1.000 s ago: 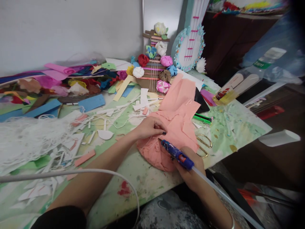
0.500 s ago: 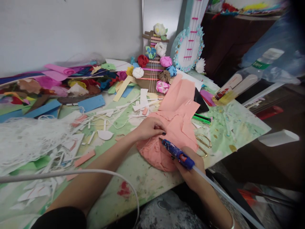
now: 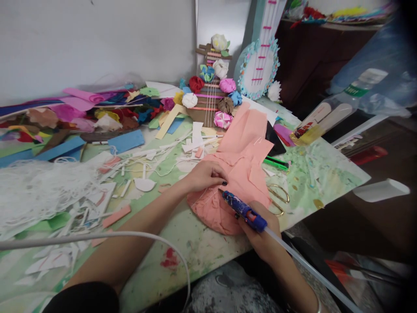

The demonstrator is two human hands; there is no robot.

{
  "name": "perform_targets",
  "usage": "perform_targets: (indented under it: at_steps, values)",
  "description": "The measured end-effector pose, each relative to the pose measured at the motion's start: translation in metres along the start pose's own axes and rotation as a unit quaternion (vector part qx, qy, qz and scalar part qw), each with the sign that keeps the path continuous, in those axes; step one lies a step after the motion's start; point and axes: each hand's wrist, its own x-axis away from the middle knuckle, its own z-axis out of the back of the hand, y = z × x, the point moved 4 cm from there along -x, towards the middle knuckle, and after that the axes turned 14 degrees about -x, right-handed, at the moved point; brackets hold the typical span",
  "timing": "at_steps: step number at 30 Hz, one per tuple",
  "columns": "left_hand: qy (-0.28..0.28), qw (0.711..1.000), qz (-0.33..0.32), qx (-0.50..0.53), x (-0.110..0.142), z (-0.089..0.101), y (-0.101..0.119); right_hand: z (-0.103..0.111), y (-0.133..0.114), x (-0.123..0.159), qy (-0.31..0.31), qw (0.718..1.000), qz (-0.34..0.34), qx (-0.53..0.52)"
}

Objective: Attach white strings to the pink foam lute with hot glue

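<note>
A salmon-pink fabric piece (image 3: 243,169) lies on the paint-stained table (image 3: 202,243) near its front edge. My left hand (image 3: 206,174) rests on the fabric's left part, its fingers curled and pinching the cloth. My right hand (image 3: 260,234) is closed round a blue hot glue gun (image 3: 243,211). The gun's nozzle points up-left and touches the fabric just below my left fingertips. A clear glue stick (image 3: 309,269) sticks out of the gun's back toward the lower right.
Scissors (image 3: 278,198) lie right of the fabric, green pens (image 3: 275,161) beyond them. Paper flowers and a small guitar model (image 3: 210,93) stand at the back. Coloured paper scraps (image 3: 81,108), white netting (image 3: 35,187) and a white cable (image 3: 97,237) cover the left side.
The glue gun and my right hand have drifted slightly right and down along the fabric. My left hand has stayed in place on the cloth.
</note>
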Motion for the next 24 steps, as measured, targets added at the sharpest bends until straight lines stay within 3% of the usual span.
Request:
perform_targets:
  at_steps: [10,12,15,19,22,24]
  values:
    - [-0.003,1.0,0.009,0.021,0.0,0.0,0.0,0.011,-0.009,0.007,-0.002,0.997,0.0,-0.073]
    - [-0.003,1.0,0.011,0.029,0.0,0.0,0.0,0.022,-0.005,0.016,0.037,0.997,-0.001,-0.066]
    - [0.0,0.999,0.018,0.046,0.001,-0.001,-0.001,0.05,0.017,0.032,0.17,0.983,-0.066,-0.011]
    - [0.013,0.997,0.038,0.067,0.001,-0.003,-0.006,0.102,0.052,0.043,0.32,0.926,-0.15,0.133]
    - [0.011,0.997,0.044,0.069,0.0,-0.004,-0.007,0.14,0.073,0.042,0.357,0.877,-0.2,0.252]
    - [0.01,0.996,0.048,0.07,0.0,-0.004,-0.006,0.158,0.088,0.039,0.335,0.868,-0.224,0.291]
